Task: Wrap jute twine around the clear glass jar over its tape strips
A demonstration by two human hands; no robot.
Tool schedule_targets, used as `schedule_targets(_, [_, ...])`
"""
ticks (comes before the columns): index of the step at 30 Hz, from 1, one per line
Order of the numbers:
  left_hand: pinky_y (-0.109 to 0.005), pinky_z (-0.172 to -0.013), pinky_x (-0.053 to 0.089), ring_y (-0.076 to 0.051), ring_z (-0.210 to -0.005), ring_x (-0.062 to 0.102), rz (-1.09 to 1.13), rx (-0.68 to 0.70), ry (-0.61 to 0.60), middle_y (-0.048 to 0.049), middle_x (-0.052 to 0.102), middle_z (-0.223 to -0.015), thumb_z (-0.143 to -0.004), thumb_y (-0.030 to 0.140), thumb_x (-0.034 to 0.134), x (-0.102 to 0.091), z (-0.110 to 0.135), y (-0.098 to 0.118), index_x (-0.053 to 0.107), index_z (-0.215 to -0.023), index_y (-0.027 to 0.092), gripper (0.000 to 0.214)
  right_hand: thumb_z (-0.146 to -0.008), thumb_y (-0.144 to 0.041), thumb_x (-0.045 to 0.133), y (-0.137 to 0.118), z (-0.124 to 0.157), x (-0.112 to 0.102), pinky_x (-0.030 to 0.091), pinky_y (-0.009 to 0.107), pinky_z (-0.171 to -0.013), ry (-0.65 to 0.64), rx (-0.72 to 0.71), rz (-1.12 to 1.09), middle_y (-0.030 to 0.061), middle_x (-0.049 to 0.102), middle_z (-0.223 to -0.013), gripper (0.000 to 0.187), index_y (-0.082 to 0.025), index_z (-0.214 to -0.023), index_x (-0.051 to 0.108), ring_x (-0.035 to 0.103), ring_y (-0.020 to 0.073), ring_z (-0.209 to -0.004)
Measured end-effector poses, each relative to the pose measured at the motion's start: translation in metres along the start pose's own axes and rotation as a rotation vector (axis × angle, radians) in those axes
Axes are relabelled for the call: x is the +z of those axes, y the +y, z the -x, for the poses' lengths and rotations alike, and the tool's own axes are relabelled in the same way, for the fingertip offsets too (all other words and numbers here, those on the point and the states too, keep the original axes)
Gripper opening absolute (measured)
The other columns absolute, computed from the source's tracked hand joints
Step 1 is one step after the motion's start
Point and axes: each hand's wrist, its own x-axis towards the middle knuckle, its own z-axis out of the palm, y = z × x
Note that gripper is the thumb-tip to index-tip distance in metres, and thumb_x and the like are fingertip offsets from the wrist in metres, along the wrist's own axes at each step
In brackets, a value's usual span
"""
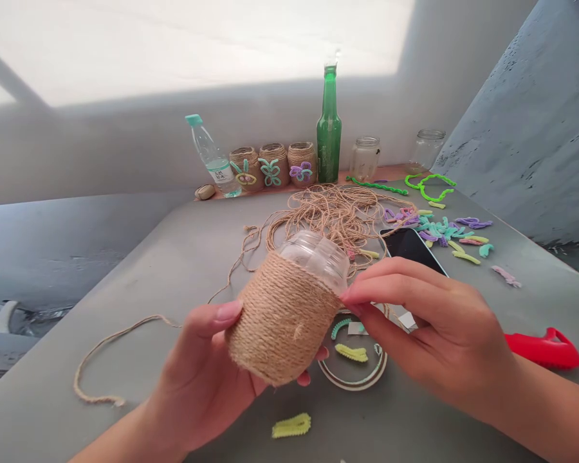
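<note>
A glass jar [313,254] is tilted in front of me, its body wound with jute twine [280,315] while the neck is bare glass. My left hand [197,373] grips the jar from the left and below, thumb on the twine. At the jar's right shoulder, my right hand [429,328] pinches the twine between thumb and fingertips. Behind the jar lies a loose tangle of twine [338,209]. A cut end of twine [101,399] curls on the table to the left.
At the back stand a water bottle [217,164], several twine-wrapped jars [273,154], a green bottle [329,135] and glass jars [365,161]. A phone [410,247], pipe-cleaner pieces [441,228], a tape roll [352,386] and a red-handled tool [545,350] lie nearer.
</note>
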Motion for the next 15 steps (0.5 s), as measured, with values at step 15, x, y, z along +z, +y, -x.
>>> schedule_targets(15, [-0.043, -0.083, 0.066, -0.033, -0.1, 0.078, 0.021, 0.017, 0.071, -0.0099, 0.083, -0.119, -0.093, 0.044, 0.056, -0.0061, 0.0021, 0.0009, 0.076, -0.127, 0.019, 0.047, -0.089, 0.006, 0.062, -0.0042, 0.0031, -0.0011, 0.062, 0.027, -0.082, 0.001, -0.044, -0.063, 0.0099, 0.073, -0.107, 0.041, -0.007, -0.126, 0.073, 0.071, 0.0155, -0.095])
